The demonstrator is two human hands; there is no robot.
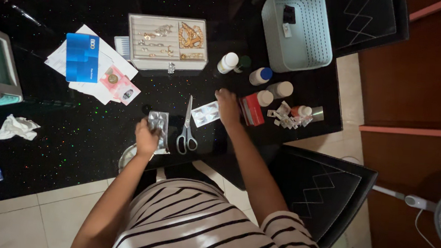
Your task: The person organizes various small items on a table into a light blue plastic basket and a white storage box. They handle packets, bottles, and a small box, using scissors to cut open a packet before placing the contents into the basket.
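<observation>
Left hand (pixel 146 136) gripping silver blister pack (pixel 158 123) — scissors (pixel 187 129) beside.

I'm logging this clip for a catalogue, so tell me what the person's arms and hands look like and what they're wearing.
Both arms are bare from the short sleeves down. The left hand and right hand show no gloves, and any rings or watch are too small to tell. The shirt is white with thin dark stripes.
</observation>
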